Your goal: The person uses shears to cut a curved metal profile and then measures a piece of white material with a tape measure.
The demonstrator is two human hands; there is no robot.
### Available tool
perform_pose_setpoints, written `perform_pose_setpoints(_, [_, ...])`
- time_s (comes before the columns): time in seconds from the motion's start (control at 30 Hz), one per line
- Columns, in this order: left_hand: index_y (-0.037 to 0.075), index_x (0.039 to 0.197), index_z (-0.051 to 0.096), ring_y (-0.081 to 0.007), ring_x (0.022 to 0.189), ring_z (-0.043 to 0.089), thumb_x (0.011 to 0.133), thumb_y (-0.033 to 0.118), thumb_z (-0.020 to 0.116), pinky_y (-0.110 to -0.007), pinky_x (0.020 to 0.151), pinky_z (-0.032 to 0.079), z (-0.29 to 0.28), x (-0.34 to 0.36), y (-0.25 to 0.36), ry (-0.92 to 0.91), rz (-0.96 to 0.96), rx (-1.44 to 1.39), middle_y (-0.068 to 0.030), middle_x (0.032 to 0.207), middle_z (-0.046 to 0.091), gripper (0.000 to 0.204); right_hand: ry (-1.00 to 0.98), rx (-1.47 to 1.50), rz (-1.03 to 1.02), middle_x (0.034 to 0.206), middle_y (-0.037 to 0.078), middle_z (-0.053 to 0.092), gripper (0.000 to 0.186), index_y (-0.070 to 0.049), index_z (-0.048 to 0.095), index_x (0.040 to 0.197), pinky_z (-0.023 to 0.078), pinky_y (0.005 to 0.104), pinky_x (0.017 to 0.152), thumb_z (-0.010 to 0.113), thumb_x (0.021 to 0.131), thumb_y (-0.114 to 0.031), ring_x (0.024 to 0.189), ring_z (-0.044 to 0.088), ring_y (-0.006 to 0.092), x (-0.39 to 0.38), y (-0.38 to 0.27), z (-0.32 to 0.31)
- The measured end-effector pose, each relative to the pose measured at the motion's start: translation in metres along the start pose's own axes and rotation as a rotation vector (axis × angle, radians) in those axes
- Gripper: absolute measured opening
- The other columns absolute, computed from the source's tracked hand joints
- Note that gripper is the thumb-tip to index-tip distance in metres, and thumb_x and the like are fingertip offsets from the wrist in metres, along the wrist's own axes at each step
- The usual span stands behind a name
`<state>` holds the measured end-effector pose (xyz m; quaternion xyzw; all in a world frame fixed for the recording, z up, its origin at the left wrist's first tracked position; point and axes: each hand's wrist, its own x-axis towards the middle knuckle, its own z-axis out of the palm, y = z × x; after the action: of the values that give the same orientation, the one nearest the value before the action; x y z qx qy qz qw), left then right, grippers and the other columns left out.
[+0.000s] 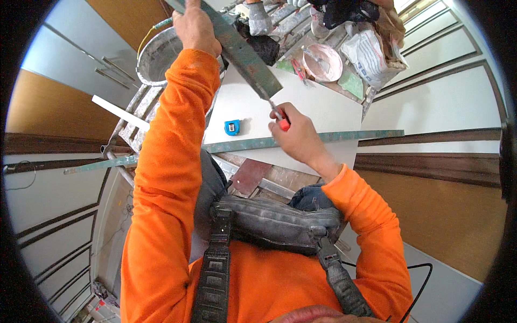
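Note:
My left hand [196, 31] is closed around a long, flat, worn green metal strip [245, 56], held raised and slanting down to the right. My right hand [300, 133] grips a small tool with a red handle [284, 125] and a thin metal tip, which meets or nearly meets the strip's lower end; its exact kind is unclear. Below both hands lies a white board [323, 110]. A blue tape measure [232, 127] rests on it, left of my right hand. Across the board's near part runs a second green strip [242, 144], passing under my right hand.
A plaster-stained bucket [153, 64] stands at the far left. Beyond the board are a white tub [323, 63] with a tool inside, red-handled pliers [299, 71], a white sack [366, 56] and a grey glove [259, 20]. A white strip [119, 112] sticks out left of my left arm.

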<state>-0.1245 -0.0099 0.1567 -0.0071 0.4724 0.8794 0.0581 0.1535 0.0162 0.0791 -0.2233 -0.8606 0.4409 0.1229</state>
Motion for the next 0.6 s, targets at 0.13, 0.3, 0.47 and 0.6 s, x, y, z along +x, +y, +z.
perform_pose_setpoints(0.13, [0.021, 0.077, 0.056, -0.0148, 0.047, 0.047, 0.097, 0.055, 0.062, -0.032, 0.046, 0.039, -0.013, 0.022, 0.003, -0.058, -0.101, -0.061, 0.0034, 0.058, 0.047, 0.039, 0.031, 0.015, -0.111, 0.106, 0.024, 0.065, 0.041, 0.001, 0.055, 0.119, 0.053, 0.0443, 0.084, 0.068, 0.083, -0.011, 0.095, 0.067, 0.0398, 0.002, -0.015, -0.008])
perform_pose_setpoints(0.3, [0.018, 0.08, 0.057, -0.0168, 0.051, 0.052, 0.097, 0.058, 0.06, -0.032, 0.048, 0.044, -0.022, 0.026, 0.024, -0.116, -0.091, -0.06, 0.0004, 0.061, 0.048, 0.044, 0.074, -0.058, 0.024, 0.107, 0.023, 0.065, 0.043, 0.001, 0.055, 0.122, 0.054, 0.0423, 0.088, 0.067, 0.082, -0.005, 0.098, 0.067, 0.0374, -0.005, 0.005, -0.016])
perform_pose_setpoints(0.47, [0.014, 0.096, 0.056, -0.0179, 0.059, 0.057, 0.1, 0.059, 0.054, -0.034, 0.053, 0.05, -0.025, 0.031, 0.029, -0.201, -0.062, -0.197, -0.0022, 0.076, 0.055, 0.046, 0.037, 0.082, -0.13, 0.111, 0.021, 0.07, 0.041, 0.002, 0.063, 0.126, 0.055, 0.0381, 0.089, 0.072, 0.088, -0.011, 0.1, 0.07, 0.0325, 0.003, 0.0, -0.028])
perform_pose_setpoints(0.6, [0.006, 0.11, 0.052, -0.0212, 0.072, 0.052, 0.105, 0.058, 0.041, -0.039, 0.066, 0.051, -0.044, 0.058, 0.022, -0.497, -0.089, -0.355, -0.0094, 0.085, 0.054, 0.053, -0.11, 0.224, -0.009, 0.099, 0.014, 0.072, 0.038, 0.003, 0.065, 0.124, 0.054, 0.0328, 0.085, 0.067, 0.09, -0.014, 0.091, 0.069, 0.0218, 0.0, -0.002, -0.03])
